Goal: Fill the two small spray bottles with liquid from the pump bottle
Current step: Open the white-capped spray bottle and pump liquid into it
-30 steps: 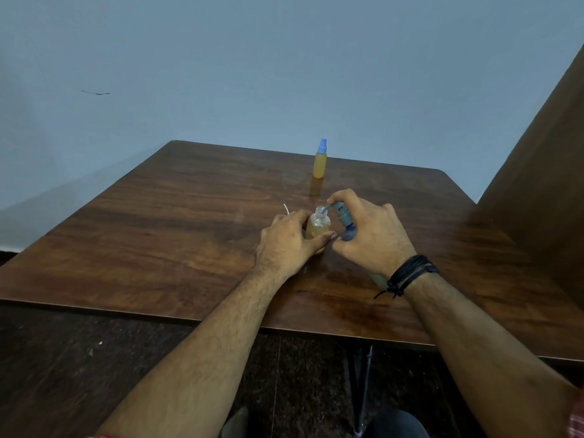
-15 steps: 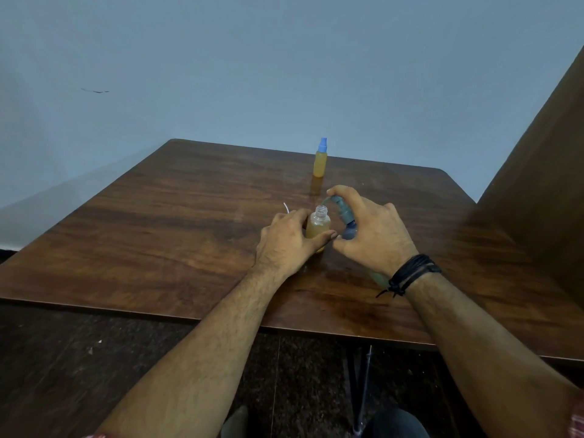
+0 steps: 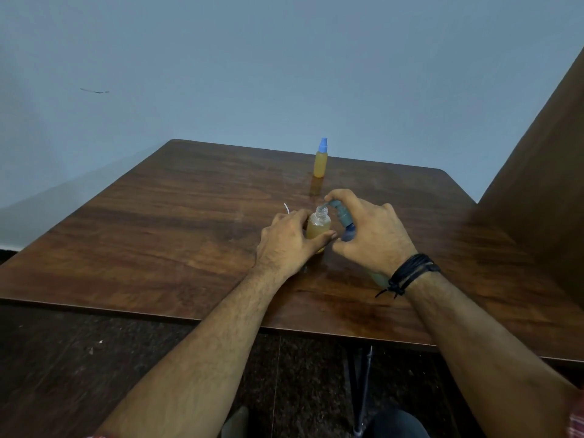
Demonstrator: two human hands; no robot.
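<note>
Little moved since half a second ago: right hand (image 3: 374,238) still wrapped round the tilted pump bottle (image 3: 344,219), index finger over the pump head, spout just above the open neck. Left hand (image 3: 284,245) curled round the uncapped spray bottle (image 3: 319,227), upright on the table (image 3: 158,232), part full of amber liquid. Well beyond both grips, capped second spray bottle (image 3: 320,159), upright. Just past the left knuckles, thin white tube (image 3: 286,207).

Translucent pump bottle (image 3: 379,278): body mostly hidden beneath the right hand (image 3: 373,235). Open amber spray bottle (image 3: 319,224): base hidden behind the left hand (image 3: 284,245). Thin white object (image 3: 286,208): largely concealed, unidentifiable.
</note>
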